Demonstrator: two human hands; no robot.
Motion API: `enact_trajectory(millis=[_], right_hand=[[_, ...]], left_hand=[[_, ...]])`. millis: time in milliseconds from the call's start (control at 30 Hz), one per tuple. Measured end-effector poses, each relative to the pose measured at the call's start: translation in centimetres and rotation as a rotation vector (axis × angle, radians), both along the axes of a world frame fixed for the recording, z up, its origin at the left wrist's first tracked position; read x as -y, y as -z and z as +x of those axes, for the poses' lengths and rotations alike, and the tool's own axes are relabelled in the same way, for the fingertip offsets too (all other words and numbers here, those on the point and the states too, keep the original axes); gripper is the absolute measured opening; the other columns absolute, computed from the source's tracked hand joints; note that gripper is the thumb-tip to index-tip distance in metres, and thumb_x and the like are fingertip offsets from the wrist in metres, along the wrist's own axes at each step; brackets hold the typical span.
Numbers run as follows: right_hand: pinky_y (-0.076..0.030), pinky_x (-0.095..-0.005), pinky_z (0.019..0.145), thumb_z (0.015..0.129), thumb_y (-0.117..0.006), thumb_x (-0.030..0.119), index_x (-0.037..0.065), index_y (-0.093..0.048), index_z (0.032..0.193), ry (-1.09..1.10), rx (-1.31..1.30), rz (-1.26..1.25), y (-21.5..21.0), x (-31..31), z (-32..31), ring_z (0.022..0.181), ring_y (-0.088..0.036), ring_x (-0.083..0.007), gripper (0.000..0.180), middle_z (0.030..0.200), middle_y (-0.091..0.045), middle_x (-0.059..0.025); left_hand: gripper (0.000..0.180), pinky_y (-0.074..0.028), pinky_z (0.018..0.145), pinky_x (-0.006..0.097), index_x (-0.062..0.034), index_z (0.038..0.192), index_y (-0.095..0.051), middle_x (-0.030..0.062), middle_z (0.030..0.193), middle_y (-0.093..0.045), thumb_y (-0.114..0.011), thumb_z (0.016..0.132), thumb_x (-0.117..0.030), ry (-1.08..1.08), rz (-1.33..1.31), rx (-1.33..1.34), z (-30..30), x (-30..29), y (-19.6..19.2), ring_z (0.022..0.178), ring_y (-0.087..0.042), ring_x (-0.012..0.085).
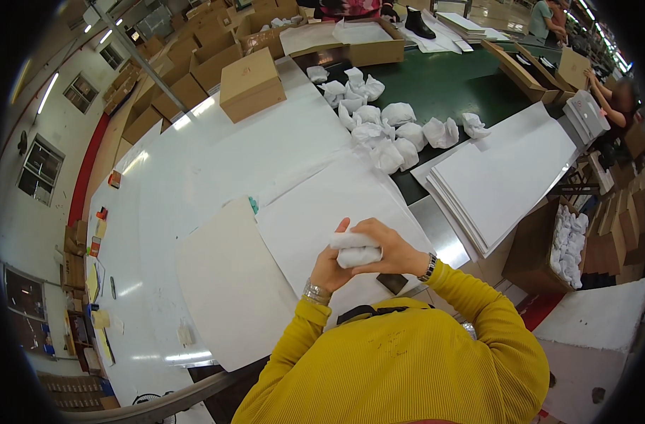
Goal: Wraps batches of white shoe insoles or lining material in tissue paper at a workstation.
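Note:
Between both hands I hold a crumpled wad of white paper [358, 256], folded over on itself. My left hand [327, 267] cups it from the left, thumb up along its side. Across its top and right side curl the fingers of my right hand [393, 249]. Beneath my hands lies a stack of flat white paper sheets [322, 205] on the table. Beyond the sheets, several balled white paper wads [396, 134] are heaped on the green belt. A small dark flat object [391, 284] rests under my right wrist.
A closed cardboard box [250, 85] stands at the white table's [216, 155] far edge. More paper sheets [506, 177] lie to the right, beside a carton [541, 247] filled with white wads. A black boot [419, 24] stands at the back; other people work at the far right.

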State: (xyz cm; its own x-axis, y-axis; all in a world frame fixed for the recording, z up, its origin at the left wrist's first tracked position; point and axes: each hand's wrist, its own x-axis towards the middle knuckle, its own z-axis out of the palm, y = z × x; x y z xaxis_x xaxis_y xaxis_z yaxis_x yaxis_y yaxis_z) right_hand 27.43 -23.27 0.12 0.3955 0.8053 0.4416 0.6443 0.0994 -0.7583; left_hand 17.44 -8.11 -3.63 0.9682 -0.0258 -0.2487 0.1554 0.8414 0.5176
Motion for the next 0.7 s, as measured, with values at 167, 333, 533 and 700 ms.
enact_trajectory(millis=[167,333,533,700], right_hand=[[-0.046,-0.029,0.083,0.073,-0.078,0.023,0.006,-0.051,0.118,-0.162,-0.468,-0.086,-0.6,0.5,0.1,0.097,-0.057,-0.0172,0.055,0.106,-0.058,-0.0077],[-0.045,-0.0247,0.072,0.089,-0.059,0.023,0.002,-0.059,0.102,0.123,-0.746,0.107,2.5,-0.4,-2.6,0.084,-0.054,-0.0103,0.025,0.09,-0.059,-0.0076],[-0.041,-0.0285,0.054,0.092,-0.053,0.023,-0.003,-0.057,0.082,0.412,-0.556,-0.074,8.1,0.7,-4.0,0.059,-0.051,-0.0119,0.029,0.06,-0.05,-0.0124],[-0.042,-0.0332,0.053,0.093,-0.052,0.024,-0.001,-0.056,0.078,0.378,-0.511,-0.431,7.3,0.8,-1.4,0.057,-0.052,-0.0219,0.03,0.061,-0.055,-0.0121]], left_hand=[[0.069,-0.045,0.095,0.036,-0.0111,0.143,-0.028,0.01,0.134,-0.046,-0.065,0.085,-0.018,0.016,0.699,0.213,-0.2,-1.1,-2.0,0.119,-0.049,0.0215],[0.068,-0.05,0.078,0.025,-0.0017,0.137,-0.036,0.0087,0.114,-0.057,-0.071,0.08,-0.013,0.12,0.866,0.158,-1.2,-1.1,-0.9,0.094,-0.058,0.0115],[0.055,-0.048,0.061,0.024,0.0005,0.136,-0.039,0.0067,0.081,-0.064,-0.06,0.087,-0.012,0.049,0.968,-0.028,-3.0,4.5,1.3,0.065,-0.056,0.0065],[0.063,-0.051,0.072,0.028,-0.0047,0.144,-0.026,0.0138,0.115,-0.057,-0.057,0.09,-0.012,-0.007,1.217,-0.019,-3.0,5.7,7.3,0.089,-0.056,0.0119]])
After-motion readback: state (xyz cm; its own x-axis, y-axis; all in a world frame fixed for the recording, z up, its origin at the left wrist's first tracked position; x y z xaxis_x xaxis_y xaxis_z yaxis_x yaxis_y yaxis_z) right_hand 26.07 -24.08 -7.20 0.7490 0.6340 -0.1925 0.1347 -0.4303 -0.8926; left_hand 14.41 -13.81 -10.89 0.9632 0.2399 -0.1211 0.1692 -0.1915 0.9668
